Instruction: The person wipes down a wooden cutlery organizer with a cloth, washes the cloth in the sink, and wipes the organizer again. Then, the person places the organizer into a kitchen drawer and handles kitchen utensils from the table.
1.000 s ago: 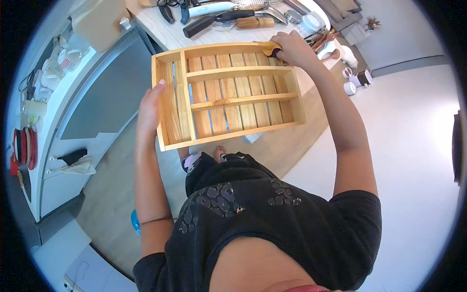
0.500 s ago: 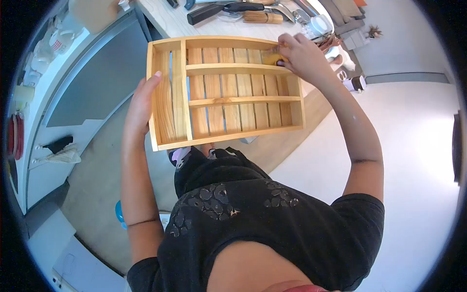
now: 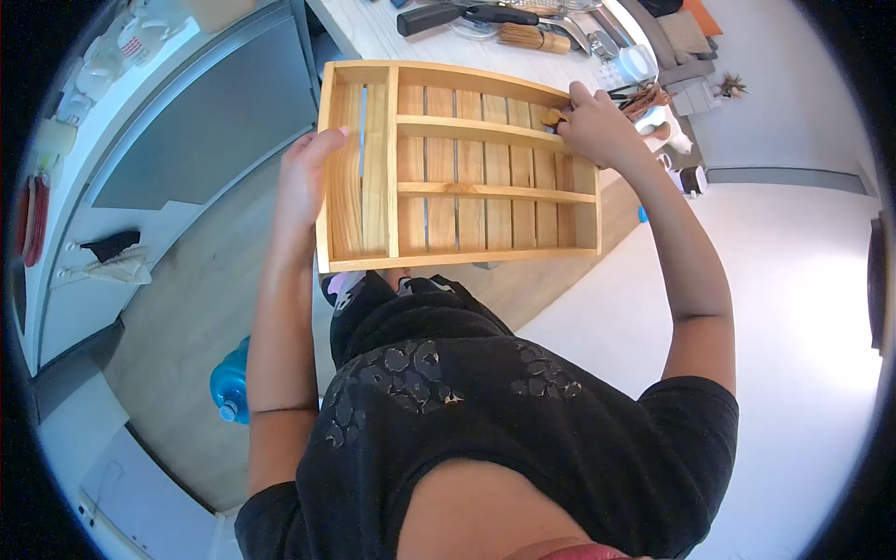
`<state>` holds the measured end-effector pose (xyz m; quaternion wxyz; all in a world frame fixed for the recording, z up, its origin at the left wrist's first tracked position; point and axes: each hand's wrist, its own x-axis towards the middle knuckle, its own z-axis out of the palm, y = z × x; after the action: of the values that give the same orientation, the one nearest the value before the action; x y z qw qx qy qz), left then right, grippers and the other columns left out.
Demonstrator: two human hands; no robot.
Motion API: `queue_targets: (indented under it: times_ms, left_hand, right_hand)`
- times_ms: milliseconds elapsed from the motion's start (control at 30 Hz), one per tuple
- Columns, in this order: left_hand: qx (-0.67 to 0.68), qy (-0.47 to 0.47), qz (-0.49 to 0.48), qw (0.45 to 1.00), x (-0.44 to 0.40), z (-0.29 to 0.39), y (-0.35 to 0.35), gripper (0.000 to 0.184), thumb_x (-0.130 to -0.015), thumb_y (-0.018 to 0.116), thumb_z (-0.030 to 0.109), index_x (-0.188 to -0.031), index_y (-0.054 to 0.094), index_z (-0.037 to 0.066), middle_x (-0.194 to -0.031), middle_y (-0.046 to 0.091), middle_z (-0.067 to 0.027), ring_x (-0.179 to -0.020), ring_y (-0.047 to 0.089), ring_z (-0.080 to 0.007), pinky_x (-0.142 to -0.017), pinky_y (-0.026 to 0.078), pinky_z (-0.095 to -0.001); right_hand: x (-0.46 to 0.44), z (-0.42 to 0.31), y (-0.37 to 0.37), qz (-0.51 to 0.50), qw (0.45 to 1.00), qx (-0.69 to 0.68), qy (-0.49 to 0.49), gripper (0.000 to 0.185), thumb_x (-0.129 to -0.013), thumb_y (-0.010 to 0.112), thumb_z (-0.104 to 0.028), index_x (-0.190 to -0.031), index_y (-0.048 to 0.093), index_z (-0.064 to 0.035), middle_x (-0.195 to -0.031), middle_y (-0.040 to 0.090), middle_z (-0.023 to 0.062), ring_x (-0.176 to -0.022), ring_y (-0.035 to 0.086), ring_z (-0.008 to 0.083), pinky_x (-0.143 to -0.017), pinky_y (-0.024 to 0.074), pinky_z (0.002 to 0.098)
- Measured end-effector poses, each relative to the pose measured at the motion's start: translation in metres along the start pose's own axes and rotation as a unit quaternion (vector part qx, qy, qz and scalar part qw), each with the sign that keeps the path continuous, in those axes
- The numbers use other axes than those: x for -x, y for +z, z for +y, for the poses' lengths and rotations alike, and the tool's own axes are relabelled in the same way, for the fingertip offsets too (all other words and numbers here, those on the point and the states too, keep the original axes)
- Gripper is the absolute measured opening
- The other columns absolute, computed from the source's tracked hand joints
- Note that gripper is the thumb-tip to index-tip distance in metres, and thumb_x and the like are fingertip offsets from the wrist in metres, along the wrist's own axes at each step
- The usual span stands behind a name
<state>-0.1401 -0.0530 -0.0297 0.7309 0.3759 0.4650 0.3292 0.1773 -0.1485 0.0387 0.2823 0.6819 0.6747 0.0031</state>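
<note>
A wooden cutlery tray (image 3: 467, 254), with a slatted bottom, one long compartment at the left and three at the right, is held up in front of my body. My left hand (image 3: 303, 182) grips its left side, thumb over the rim. My right hand (image 3: 597, 129) reaches into the upper right corner of the far compartment, fingers closed on a yellow cloth (image 3: 554, 117). Most of the cloth is hidden by the fingers and tray walls. No cutlery lies in the tray.
Beyond the tray, a white table (image 3: 373, 33) bears a brush (image 3: 534, 37), black-handled utensils (image 3: 434, 19) and a white-lidded jar (image 3: 635, 65). A blue water bottle (image 3: 230, 383) is on the floor at left. A counter with containers runs along the left.
The tray has shifted right in view and tilted slightly. My right hand has moved deeper into the far right corner, and less of the yellow cloth shows.
</note>
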Motion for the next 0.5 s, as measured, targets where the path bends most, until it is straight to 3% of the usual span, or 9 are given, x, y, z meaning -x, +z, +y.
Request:
queue_targets:
  times_ms: [67,200,267,367,400,467,500]
  left_hand:
    - [-0.009,-0.028,-0.009,1.000,0.001,0.006,0.001,0.036,-0.076,0.063,0.029,-0.093,0.055,-0.002,-0.083,0.059,-0.0075,-0.071,0.058,-0.0136,-0.067,0.045,-0.0252]
    - [-0.032,-0.011,-0.021,0.999,-0.007,0.005,-0.004,0.038,-0.078,0.063,0.030,-0.095,0.055,-0.003,-0.085,0.060,-0.0076,-0.071,0.058,-0.0139,-0.066,0.046,-0.0257]
    - [-0.043,-0.004,-0.059,0.997,-0.004,0.013,0.000,0.039,-0.079,0.063,0.030,-0.098,0.055,-0.003,-0.086,0.061,-0.0081,-0.072,0.059,-0.0141,-0.067,0.047,-0.0259]
    - [-0.033,-0.007,-0.065,0.997,-0.008,0.012,-0.001,0.039,-0.080,0.063,0.029,-0.099,0.055,-0.004,-0.087,0.061,-0.0087,-0.073,0.060,-0.0141,-0.067,0.047,-0.0261]
    - [-0.035,-0.008,-0.063,0.997,-0.008,0.012,-0.001,0.039,-0.080,0.063,0.029,-0.099,0.055,-0.004,-0.087,0.061,-0.0087,-0.073,0.060,-0.0141,-0.067,0.047,-0.0261]
    - [-0.035,-0.009,-0.059,0.998,-0.007,0.012,0.000,0.040,-0.079,0.063,0.029,-0.099,0.055,-0.004,-0.086,0.061,-0.0086,-0.073,0.060,-0.0136,-0.068,0.047,-0.0255]
    - [-0.034,-0.013,-0.059,0.998,-0.007,0.014,0.002,0.040,-0.079,0.063,0.029,-0.099,0.055,-0.004,-0.086,0.061,-0.0086,-0.073,0.060,-0.0136,-0.068,0.047,-0.0255]
  right_hand:
    - [0.000,-0.002,-0.006,-0.019,0.986,-0.131,0.101,0.030,-0.086,0.044,-0.022,-0.090,0.061,0.0029,-0.100,0.049,0.0146,-0.097,0.049,0.0307,-0.083,0.0430,0.0400]
    - [-0.016,-0.007,-0.016,-0.093,0.975,-0.187,0.081,0.033,-0.086,0.048,-0.029,-0.096,0.060,0.0008,-0.099,0.050,0.0142,-0.094,0.051,0.0289,-0.084,0.0423,0.0394]
    - [-0.014,-0.029,-0.034,0.113,0.943,-0.310,-0.038,0.034,-0.087,0.052,-0.033,-0.100,0.062,-0.0026,-0.099,0.053,0.0134,-0.086,0.055,0.0274,-0.079,0.0448,0.0355]
    - [-0.007,-0.056,-0.049,0.145,0.897,-0.417,0.011,0.033,-0.087,0.055,-0.033,-0.105,0.062,-0.0061,-0.094,0.058,0.0127,-0.076,0.058,0.0254,-0.073,0.0469,0.0322]
    - [-0.009,-0.055,-0.047,0.145,0.896,-0.420,0.009,0.033,-0.087,0.055,-0.033,-0.105,0.062,-0.0061,-0.094,0.058,0.0127,-0.076,0.058,0.0254,-0.073,0.0469,0.0322]
    - [-0.006,-0.048,-0.040,0.017,0.868,-0.495,0.045,0.031,-0.086,0.057,-0.028,-0.109,0.061,-0.0079,-0.087,0.062,0.0125,-0.073,0.060,0.0245,-0.070,0.0472,0.0312]
    - [-0.003,-0.040,-0.041,0.013,0.868,-0.495,0.045,0.031,-0.086,0.057,-0.028,-0.109,0.061,-0.0079,-0.087,0.062,0.0125,-0.073,0.060,0.0245,-0.070,0.0472,0.0312]
